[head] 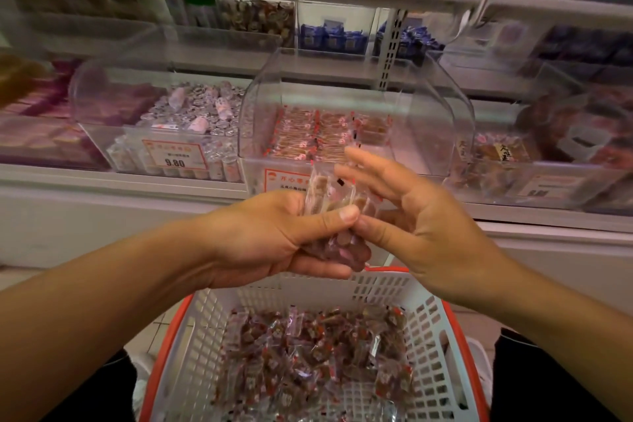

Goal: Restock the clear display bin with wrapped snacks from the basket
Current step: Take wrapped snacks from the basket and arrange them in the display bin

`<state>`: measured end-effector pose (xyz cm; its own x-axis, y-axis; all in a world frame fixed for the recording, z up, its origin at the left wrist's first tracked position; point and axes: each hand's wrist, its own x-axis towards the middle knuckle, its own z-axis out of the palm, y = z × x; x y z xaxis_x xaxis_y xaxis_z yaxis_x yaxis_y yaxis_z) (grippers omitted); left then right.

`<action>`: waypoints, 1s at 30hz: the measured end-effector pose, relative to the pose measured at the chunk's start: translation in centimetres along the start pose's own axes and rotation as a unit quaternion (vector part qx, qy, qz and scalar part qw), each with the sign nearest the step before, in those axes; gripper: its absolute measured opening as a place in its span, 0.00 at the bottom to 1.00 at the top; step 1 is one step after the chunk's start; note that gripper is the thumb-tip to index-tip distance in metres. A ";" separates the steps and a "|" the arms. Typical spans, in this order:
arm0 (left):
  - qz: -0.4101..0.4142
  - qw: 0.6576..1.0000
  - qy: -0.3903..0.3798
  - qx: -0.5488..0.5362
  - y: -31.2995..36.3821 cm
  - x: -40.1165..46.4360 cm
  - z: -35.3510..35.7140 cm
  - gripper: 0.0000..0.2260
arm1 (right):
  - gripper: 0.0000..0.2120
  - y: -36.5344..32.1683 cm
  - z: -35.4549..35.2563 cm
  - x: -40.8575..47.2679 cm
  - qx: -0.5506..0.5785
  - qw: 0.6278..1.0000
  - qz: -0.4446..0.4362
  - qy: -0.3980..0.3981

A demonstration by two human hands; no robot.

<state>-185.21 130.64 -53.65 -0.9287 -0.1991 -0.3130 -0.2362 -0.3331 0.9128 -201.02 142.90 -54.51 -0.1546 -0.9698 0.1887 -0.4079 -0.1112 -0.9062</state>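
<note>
Head view: left hand (274,236) gripping upright wrapped snacks (329,212); right hand (407,212) spread beside; clear display bin (342,161) directly beyond.

A price tag (174,157) on the front of the clear bin up and to the left of the grip reads "9.80" below small characters too blurred to make out. Just behind the grip, the label (284,180) on the clear display bin (356,103) shows orange characters "开心零". Far right of the grip, dark snack wrappers (503,151) carry unreadable characters.
</note>
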 end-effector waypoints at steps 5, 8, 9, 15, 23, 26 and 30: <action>0.018 0.996 -0.029 0.088 -0.1 -0.3 -0.1 0.15 | 0.29 0.3 0.4 -0.3 -0.031 0.998 0.005 -0.045; 0.023 0.989 -0.053 0.133 -0.1 -0.6 -0.6 0.13 | 0.28 0.3 0.6 -0.3 -0.052 0.997 0.006 -0.050; 0.020 0.987 -0.053 0.148 -0.2 -0.7 -0.7 0.14 | 0.29 0.4 0.7 -0.3 -0.071 0.995 0.006 -0.066; -0.006 0.969 -0.017 0.247 -0.2 -0.2 -0.7 0.13 | 0.32 -0.6 -0.3 -0.5 -0.164 0.982 -0.014 -0.091; 0.081 0.932 0.082 0.345 2.3 0.6 0.7 0.24 | 0.17 -4.8 -2.2 1.8 -0.418 0.897 -0.100 -0.106; 0.119 0.939 0.100 0.307 3.3 0.8 0.7 0.26 | 0.13 -5.5 -3.3 3.2 -0.432 0.892 -0.056 -0.120; 0.239 0.905 0.247 0.251 4.9 1.6 -1.1 0.27 | 0.12 -5.6 -7.5 8.3 -0.455 0.890 -0.007 -0.045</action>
<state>-187.57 127.64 -49.94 -0.7472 -0.6387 0.1836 -0.0565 0.3364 0.9400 -206.78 137.14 -45.04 -0.0878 -0.9876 0.1302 -0.9748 0.0582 -0.2154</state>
